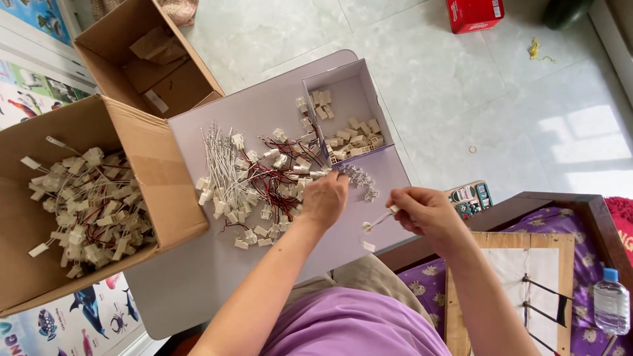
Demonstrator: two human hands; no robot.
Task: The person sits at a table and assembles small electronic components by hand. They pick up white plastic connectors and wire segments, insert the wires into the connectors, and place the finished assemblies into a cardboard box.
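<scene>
While the right hand (427,212) pinches one white lead (379,219), the left hand (324,198) rests on the wire pile (260,181).

Lead: thin, white, connector at its low end, held just above the lavender surface (198,277) near its right edge; right grip clenched on the upper end between thumb and fingers. Left grip: fingers curled down onto the pile's right side, beside a few clear connectors (361,178); cannot tell whether it holds anything. Pile: white and red-black wires with white plugs, centre of the surface. Behind it, touching the pile's far edge, an open tray (349,86) with loose beige housings (353,135). Left of the surface, a carton (145,178) part-filled with finished wire sets (89,204); a second carton (112,39) behind it. Bottle (611,301) at far right.
</scene>
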